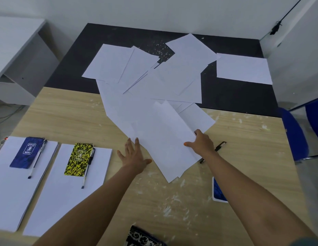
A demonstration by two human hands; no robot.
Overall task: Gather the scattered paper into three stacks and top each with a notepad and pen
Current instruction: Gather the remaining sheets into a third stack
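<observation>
Right hand [201,143] grips sheets' [163,139] edge | left hand [135,155] flat beside

White walls [154,11], grey cabinet [16,55] left, perhaps blue chairs [294,134] right.

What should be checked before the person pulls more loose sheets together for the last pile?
1. Right hand has a grip on the nearest sheets: ok.
2. Left hand flat and free: ok.
3. Bare wooden table for a third stack: ok.
4. Spare black pen in view: ok, partly under the right arm.
5. Spare blue notepad in view: ok, partly hidden.
6. Far sheet gathered: not ok.
</observation>
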